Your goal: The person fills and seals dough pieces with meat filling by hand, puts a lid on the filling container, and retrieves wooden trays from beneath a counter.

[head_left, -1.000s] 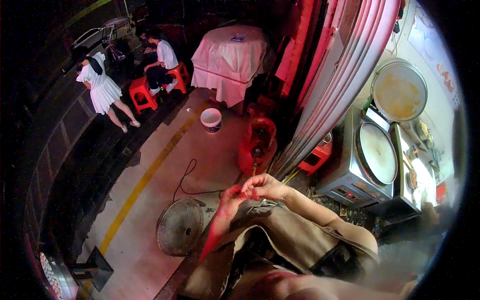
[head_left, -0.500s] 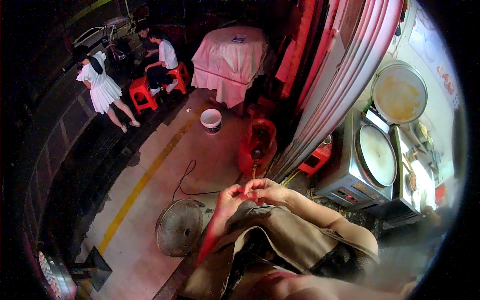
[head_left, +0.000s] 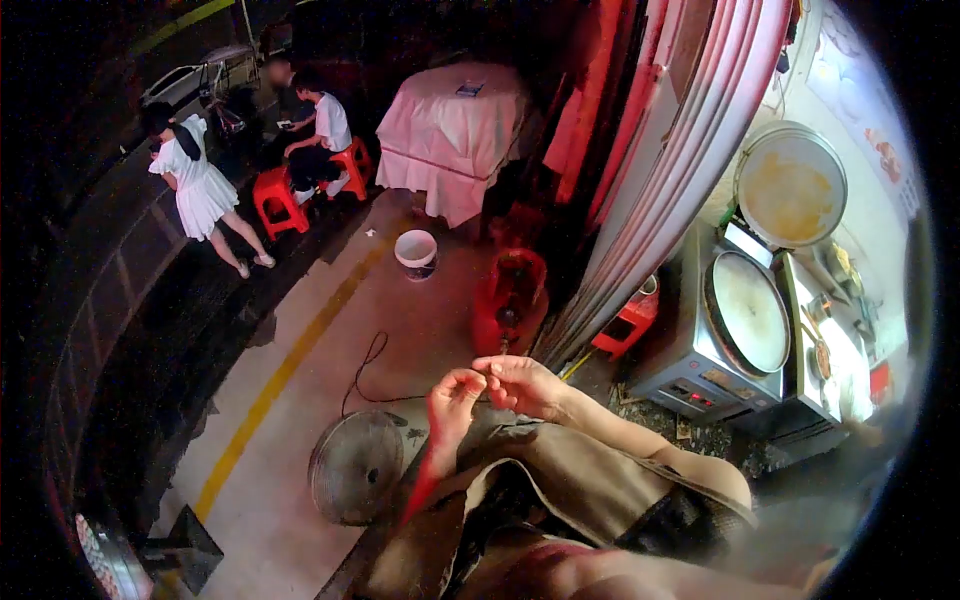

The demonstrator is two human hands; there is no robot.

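Note:
Above my lap, my left hand [head_left: 455, 402] and my right hand [head_left: 522, 386] meet at the fingertips. Both are closed in a pinch, thumb against fingers. Whatever lies between the fingertips, if anything, is too small to make out. Beneath them a brown apron [head_left: 570, 460] covers my lap. To the left of my left hand a round fan [head_left: 357, 468] with a wire grille rests on the floor, with a dark cord [head_left: 357, 375] beyond it. Just past my hands is a red tub [head_left: 508, 290] with dark contents.
At right stands a metal electric griddle [head_left: 748, 312] with its round lid [head_left: 792, 190] raised. A folded shutter [head_left: 660, 190] rises beside it. Ahead are a white bucket [head_left: 415, 255] and a cloth-covered table [head_left: 455, 130]. Several people are at the far left, with red stools [head_left: 280, 200].
My hands have risen slightly, fingertips still together. The view has shifted a little, so the floor things appear lower. A seated person's dark-clad side shows differently.

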